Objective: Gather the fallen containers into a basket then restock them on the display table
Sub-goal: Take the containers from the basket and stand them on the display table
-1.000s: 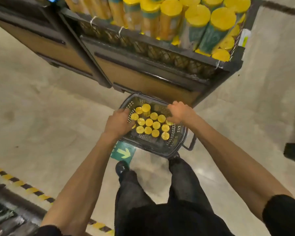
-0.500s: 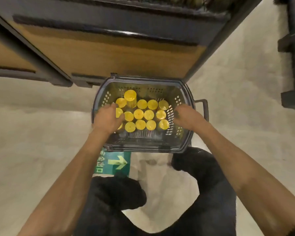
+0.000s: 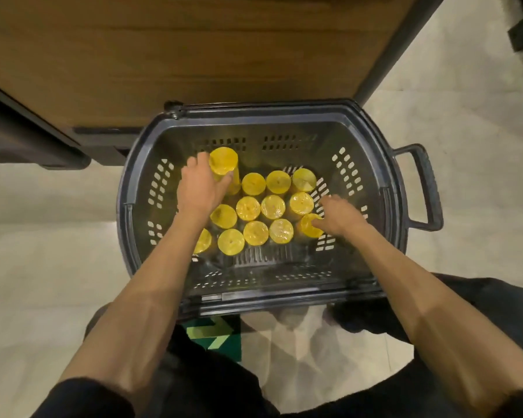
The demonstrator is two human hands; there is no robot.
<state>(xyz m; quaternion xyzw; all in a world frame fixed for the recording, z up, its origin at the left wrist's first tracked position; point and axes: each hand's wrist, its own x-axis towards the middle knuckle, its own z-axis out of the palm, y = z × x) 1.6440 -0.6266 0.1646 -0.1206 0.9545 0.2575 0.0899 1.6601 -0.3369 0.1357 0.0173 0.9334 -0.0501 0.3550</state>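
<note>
Left grip [image 3: 200,188] curls round the highest yellow-lidded canister [image 3: 223,164], just ahead of it, axis upright. Right grip [image 3: 340,218] touches a lower canister [image 3: 307,229] leftward, closure unclear.

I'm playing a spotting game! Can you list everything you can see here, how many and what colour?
containers: thirteen yellow lids show, standing in the basket; more may hide under the left arm
raised container: one of them, yellow, far left, higher than the rest
basket: one, dark grey, on the floor by the display table
basket handle: one, dark grey, right side
display table: one, brown wood, dark frame, top of view
floor sticker: one, green with an arrow, by the basket's near edge
floor: pale
trousers: black, bottom
left hand: grips the raised container
right hand: fingers on the near right container; grip unclear
</note>
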